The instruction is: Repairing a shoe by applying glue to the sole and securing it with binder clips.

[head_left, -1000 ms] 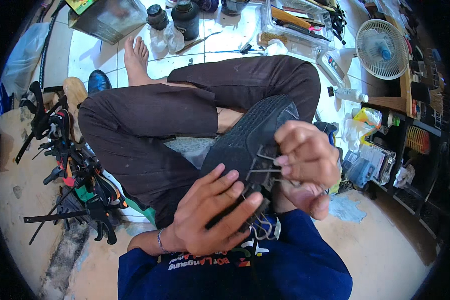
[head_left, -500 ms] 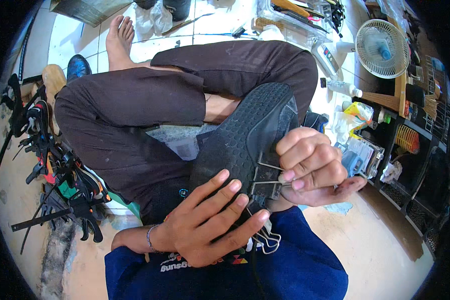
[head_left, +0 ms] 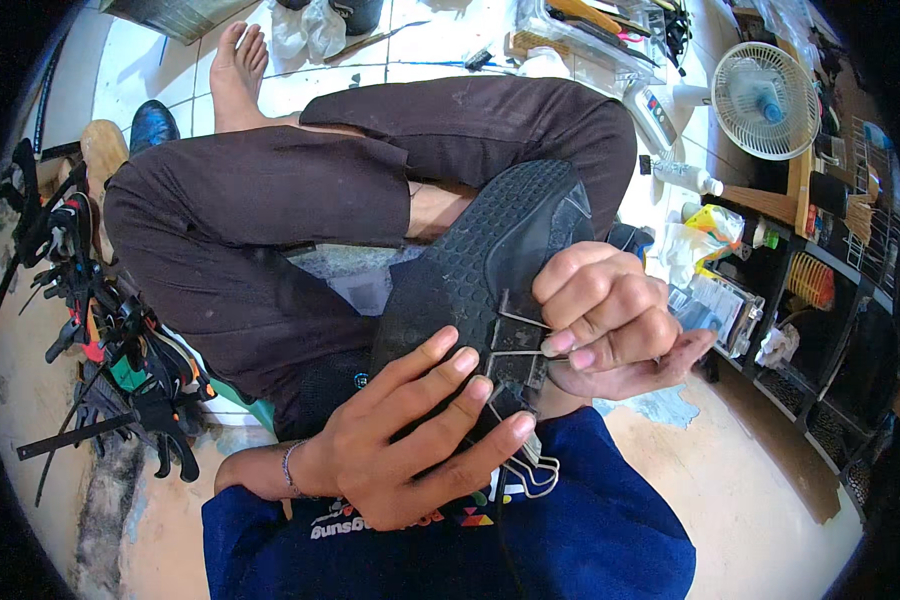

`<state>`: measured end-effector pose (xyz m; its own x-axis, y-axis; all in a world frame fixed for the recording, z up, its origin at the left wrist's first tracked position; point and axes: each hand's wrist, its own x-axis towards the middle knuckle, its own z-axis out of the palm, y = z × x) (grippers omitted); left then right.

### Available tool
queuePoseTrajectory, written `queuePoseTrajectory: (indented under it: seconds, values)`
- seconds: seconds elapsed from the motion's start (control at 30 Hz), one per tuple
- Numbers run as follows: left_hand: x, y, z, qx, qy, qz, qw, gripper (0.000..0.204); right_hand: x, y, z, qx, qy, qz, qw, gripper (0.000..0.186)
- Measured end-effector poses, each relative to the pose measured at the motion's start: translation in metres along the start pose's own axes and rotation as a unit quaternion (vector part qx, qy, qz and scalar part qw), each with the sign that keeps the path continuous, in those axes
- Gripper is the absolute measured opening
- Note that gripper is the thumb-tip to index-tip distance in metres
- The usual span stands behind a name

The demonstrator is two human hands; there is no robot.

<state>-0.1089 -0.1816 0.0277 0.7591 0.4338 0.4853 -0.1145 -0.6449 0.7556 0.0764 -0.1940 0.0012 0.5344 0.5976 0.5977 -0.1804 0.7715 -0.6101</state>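
Note:
Across my lap lies a black shoe [head_left: 455, 265], its dimpled sole turned up and its toe pointing away to the right. My left hand [head_left: 400, 445] holds the heel end, fingers spread over the sole and thumb hidden. A black binder clip [head_left: 516, 341] with wire handles sits on the shoe's right edge. My right hand [head_left: 610, 310] is closed, pinching this clip's wires between thumb and fingertips. Closer to my body, another binder clip [head_left: 513, 400] grips the edge beside my left fingertips. More wire handles [head_left: 540, 478] stick out below it, partly covered by my left hand.
Several black bar clamps [head_left: 135, 370] are heaped at the left. At the right stand a white fan [head_left: 766, 100], a plastic bottle [head_left: 685, 176] and a dark shelf rack [head_left: 830, 290]. A clear tray of tools [head_left: 600, 40] lies at the far side, near a bare foot [head_left: 238, 75].
My right hand and the binder clip it pinches have shifted slightly left and toward my body. The shoe has tilted a little with them; my left hand keeps its hold.

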Motion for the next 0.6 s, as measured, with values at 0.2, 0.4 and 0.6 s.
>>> queuePoseTrajectory:
  seconds: [0.2, 0.4, 0.6]
  values:
    - [0.003, -0.003, -0.003, -0.022, 0.005, -0.022, 0.999, 0.037, 0.002, -0.003, -0.005, -0.056, -0.061, 0.087, 0.993, 0.065]
    - [0.009, -0.023, -0.030, -0.081, 0.132, -0.122, 0.980, 0.048, 0.018, 0.000, -0.016, -0.297, -0.160, 0.126, 0.933, 0.074]
    - [0.004, -0.036, -0.033, -0.094, 0.184, -0.126, 0.970, 0.052, 0.051, 0.004, -0.042, -0.318, -0.204, 0.187, 0.907, 0.068]
